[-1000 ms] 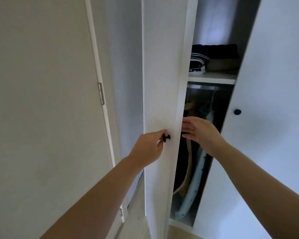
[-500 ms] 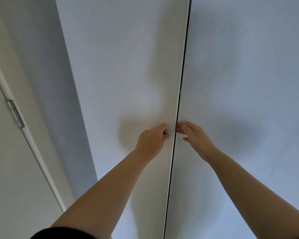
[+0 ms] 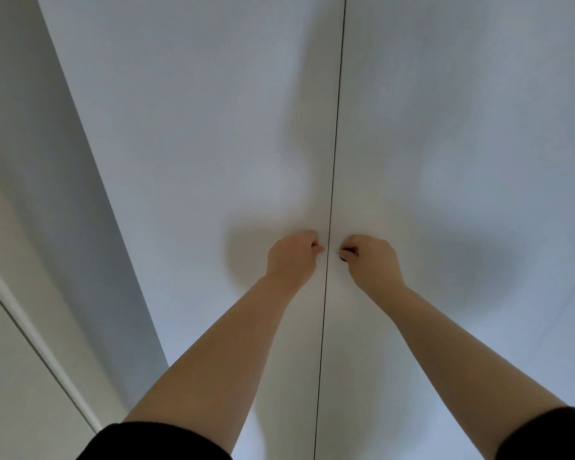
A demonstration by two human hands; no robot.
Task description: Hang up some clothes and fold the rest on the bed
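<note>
The wardrobe is shut. The plain white left wardrobe door [image 3: 213,144] and the plain white right wardrobe door [image 3: 462,127] meet flush, with only a thin dark seam [image 3: 337,127] between them from top to bottom.

The left hand [image 3: 292,257] sits against the left door just beside the seam, its grip closed and the fingers curled in. The left knob is hidden under them, so I judge that it pinches that knob rather than see it. The right hand [image 3: 374,260] is just across the seam, its grip curled round a small black round knob [image 3: 345,254] on the right door. Black sleeves [image 3: 153,443] show at the near edge.

A second ago the left door stood ajar. Folded dark clothes on a shelf, and pieces hanging below, showed through the gap, and the right hand reached flat towards it. Half a second ago the doors had met, but the right hand's fingers lay looser by the seam — now they are wrapped on the knob.

No clothes are in view; those seen earlier are behind the closed doors. My guess is that the hanging part at the wardrobe is done — the folding would be left, though the bed is out of sight.
</note>
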